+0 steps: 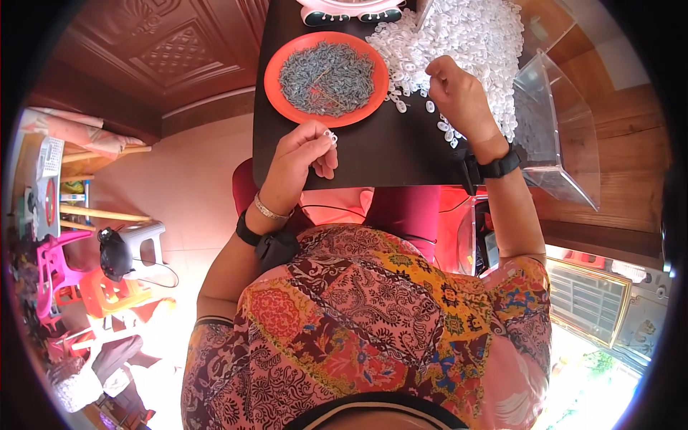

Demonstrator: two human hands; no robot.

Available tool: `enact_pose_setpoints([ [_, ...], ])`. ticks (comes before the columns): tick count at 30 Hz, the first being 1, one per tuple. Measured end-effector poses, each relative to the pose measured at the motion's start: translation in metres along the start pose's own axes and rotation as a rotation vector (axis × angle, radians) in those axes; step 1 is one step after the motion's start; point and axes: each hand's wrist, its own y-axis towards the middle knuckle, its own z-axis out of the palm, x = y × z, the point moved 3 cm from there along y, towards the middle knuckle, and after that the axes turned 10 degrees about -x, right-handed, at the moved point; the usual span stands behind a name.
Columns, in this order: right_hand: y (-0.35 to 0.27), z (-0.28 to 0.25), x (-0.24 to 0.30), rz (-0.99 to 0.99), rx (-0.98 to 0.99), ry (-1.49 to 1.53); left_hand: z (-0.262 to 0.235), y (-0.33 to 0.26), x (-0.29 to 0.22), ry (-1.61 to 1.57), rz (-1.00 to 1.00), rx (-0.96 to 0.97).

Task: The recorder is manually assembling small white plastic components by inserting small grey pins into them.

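Note:
My left hand (301, 154) is closed at the table's near edge, just below the red plate. Between its thumb and forefinger sits a small white plastic clip (330, 137). A heap of small grey screw-like pieces (326, 75) fills the red plate (275, 86). My right hand (462, 100) is over the near side of a large pile of small white plastic clips (466, 36). Its fingers are curled with thumb and forefinger close together; whatever they hold, if anything, is too small to make out. Several loose white clips (446, 130) lie beside this hand.
The dark table (358, 158) ends right before my body. A clear plastic bin (555, 136) stands at its right edge. Beyond the plate is a pink and white object (351, 8) with shoe-shaped feet. Plastic stools (111, 287) stand on the floor at left.

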Motion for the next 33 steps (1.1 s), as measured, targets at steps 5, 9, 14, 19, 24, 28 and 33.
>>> enact_pose_setpoints([
  [5,-0.02,-0.001,0.043,0.29,0.042,0.49,0.002,-0.001,-0.002,-0.041,0.022,0.017],
  [9,-0.042,0.01,0.091,0.563,0.295,0.873,-0.002,-0.005,-0.004,0.009,0.061,0.005],
  [14,-0.051,0.037,0.108,0.621,0.277,1.025,-0.002,-0.004,-0.017,0.11,0.184,-0.021],
  [19,-0.05,0.034,0.135,0.696,0.288,1.099,-0.004,-0.018,-0.033,0.327,0.299,-0.072],
  [24,-0.043,0.036,0.137,0.652,0.239,1.114,-0.004,-0.016,-0.045,0.5,0.542,-0.12],
  [28,-0.042,0.032,0.138,0.264,0.105,0.844,-0.013,-0.017,-0.027,0.467,0.368,-0.041],
  [33,-0.043,0.025,0.151,-0.161,0.078,0.53,-0.018,-0.016,-0.006,-0.023,-0.067,0.169],
])
